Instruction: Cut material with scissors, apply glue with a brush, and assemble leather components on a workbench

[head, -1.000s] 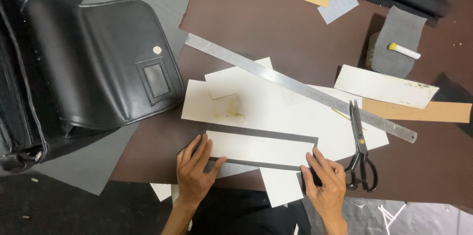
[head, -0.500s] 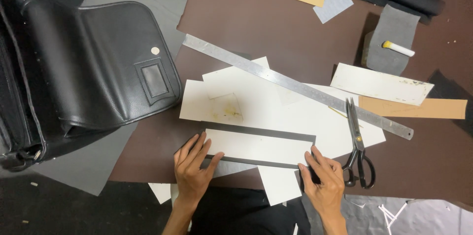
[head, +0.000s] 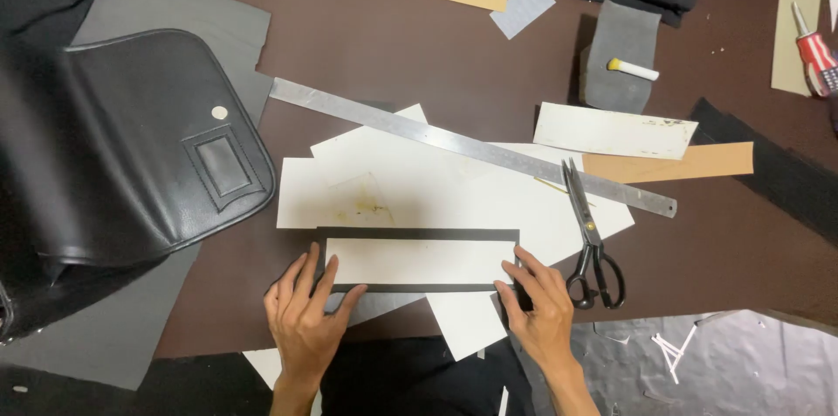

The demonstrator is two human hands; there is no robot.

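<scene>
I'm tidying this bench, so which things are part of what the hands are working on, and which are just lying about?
In hand:
left hand
right hand
white card
dark strip under that card

Lying about:
ruler
scissors
black bag
white sheets
tan strip
chalk stick
screwdriver

Head camera — looks steeply down, close over the worktable (head: 419,49).

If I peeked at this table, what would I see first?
Two hands, left hand and right hand, press a white card on a dark strip at the near table edge. A big black leather bag sits left. A long metal ruler slants across the middle, black scissors beside it.
</scene>
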